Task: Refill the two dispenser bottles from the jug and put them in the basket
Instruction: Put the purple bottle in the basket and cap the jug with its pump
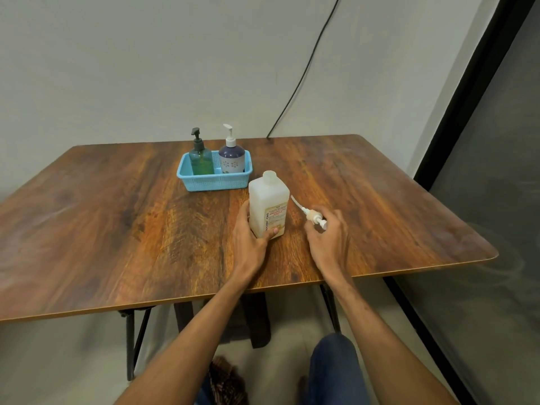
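A white square jug [269, 201] stands upright on the table with its neck uncapped. My left hand [250, 238] grips its lower part, thumb across the label. To its right a white pump head with its tube [308, 213] lies just above the tabletop, and my right hand [328, 238] holds its nozzle end. A green dispenser bottle [201, 159] with a dark pump and a purple-and-white dispenser bottle [231, 156] with a white pump stand upright in the blue basket [213, 181] behind the jug.
The wooden table [117, 214] has its front edge near my forearms and a rounded right corner. A black cable [304, 71] hangs down the wall behind. A dark screen [482, 171] stands at the right.
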`<move>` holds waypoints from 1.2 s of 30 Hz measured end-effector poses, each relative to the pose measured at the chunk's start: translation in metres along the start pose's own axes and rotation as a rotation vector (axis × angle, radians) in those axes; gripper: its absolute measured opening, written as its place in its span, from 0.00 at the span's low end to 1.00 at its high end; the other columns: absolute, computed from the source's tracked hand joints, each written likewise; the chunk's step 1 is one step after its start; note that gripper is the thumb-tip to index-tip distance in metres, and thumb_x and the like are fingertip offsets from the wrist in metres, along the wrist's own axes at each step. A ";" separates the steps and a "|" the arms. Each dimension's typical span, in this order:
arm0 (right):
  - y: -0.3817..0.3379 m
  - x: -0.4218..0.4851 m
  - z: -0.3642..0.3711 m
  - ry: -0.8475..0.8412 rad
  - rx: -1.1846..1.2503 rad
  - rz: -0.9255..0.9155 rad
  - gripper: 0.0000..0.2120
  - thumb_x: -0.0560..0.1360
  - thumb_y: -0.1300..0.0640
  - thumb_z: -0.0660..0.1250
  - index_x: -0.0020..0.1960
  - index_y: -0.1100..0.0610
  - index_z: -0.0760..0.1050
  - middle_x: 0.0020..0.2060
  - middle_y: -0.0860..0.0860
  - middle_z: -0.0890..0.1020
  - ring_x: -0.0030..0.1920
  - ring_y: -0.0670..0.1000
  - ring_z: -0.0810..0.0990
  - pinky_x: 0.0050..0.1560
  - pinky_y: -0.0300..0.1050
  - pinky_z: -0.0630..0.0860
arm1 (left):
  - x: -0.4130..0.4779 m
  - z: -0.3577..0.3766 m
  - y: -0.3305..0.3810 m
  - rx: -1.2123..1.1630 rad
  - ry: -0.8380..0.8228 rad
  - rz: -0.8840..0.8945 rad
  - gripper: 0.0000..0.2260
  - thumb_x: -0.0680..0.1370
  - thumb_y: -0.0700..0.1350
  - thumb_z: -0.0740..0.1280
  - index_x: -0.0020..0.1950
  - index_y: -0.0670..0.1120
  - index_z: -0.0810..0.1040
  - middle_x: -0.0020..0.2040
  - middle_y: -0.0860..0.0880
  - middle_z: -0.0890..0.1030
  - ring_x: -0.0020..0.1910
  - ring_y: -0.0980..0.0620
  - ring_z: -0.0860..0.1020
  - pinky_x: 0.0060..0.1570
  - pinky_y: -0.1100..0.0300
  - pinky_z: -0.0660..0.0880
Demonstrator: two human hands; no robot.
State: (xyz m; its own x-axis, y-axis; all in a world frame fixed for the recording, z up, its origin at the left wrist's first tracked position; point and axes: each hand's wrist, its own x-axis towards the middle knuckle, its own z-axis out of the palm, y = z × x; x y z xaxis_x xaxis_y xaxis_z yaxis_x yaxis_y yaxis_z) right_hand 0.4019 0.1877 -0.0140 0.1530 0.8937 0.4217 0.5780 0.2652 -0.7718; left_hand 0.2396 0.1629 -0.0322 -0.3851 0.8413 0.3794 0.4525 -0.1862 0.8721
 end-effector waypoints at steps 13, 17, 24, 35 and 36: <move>-0.087 0.041 -0.045 -0.007 0.321 -0.188 0.08 0.74 0.58 0.76 0.53 0.54 0.83 0.48 0.50 0.83 0.48 0.52 0.82 0.46 0.51 0.83 | 0.046 -0.045 -0.025 0.106 0.052 -0.034 0.38 0.69 0.44 0.77 0.74 0.53 0.62 0.70 0.52 0.71 0.68 0.51 0.71 0.64 0.41 0.73; -0.118 0.037 -0.058 -0.013 0.376 -0.248 0.05 0.73 0.58 0.76 0.48 0.56 0.83 0.43 0.48 0.86 0.43 0.49 0.84 0.41 0.46 0.83 | 0.055 -0.067 -0.033 0.130 0.073 -0.031 0.37 0.70 0.43 0.76 0.74 0.52 0.62 0.70 0.52 0.71 0.69 0.52 0.70 0.66 0.42 0.72; -0.148 0.034 -0.062 -0.049 0.370 -0.305 0.04 0.71 0.57 0.77 0.45 0.54 0.84 0.39 0.48 0.85 0.41 0.53 0.84 0.40 0.50 0.83 | 0.062 -0.100 -0.037 0.199 0.100 0.023 0.33 0.72 0.40 0.74 0.74 0.49 0.65 0.69 0.49 0.72 0.66 0.52 0.71 0.65 0.51 0.71; -0.160 0.033 -0.045 -0.141 0.355 -0.282 0.06 0.69 0.56 0.76 0.44 0.56 0.84 0.37 0.51 0.85 0.38 0.58 0.84 0.37 0.61 0.82 | 0.056 -0.108 -0.038 0.194 0.130 0.061 0.32 0.73 0.39 0.73 0.75 0.48 0.66 0.69 0.48 0.72 0.66 0.52 0.70 0.62 0.57 0.69; -0.160 0.035 -0.042 -0.168 0.351 -0.265 0.05 0.69 0.56 0.76 0.43 0.56 0.84 0.37 0.52 0.85 0.38 0.59 0.84 0.37 0.62 0.82 | 0.056 -0.107 -0.038 0.198 0.130 0.071 0.32 0.73 0.39 0.73 0.75 0.48 0.66 0.69 0.48 0.72 0.66 0.52 0.70 0.62 0.57 0.69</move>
State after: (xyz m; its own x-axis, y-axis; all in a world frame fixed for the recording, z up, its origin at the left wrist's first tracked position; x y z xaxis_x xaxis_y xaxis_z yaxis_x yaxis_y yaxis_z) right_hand 0.3480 0.1610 0.1441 -0.1117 0.8169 0.5658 0.2694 0.5730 -0.7740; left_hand 0.1145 0.1623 -0.0114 -0.4413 0.7546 0.4856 0.6263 -0.1286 0.7689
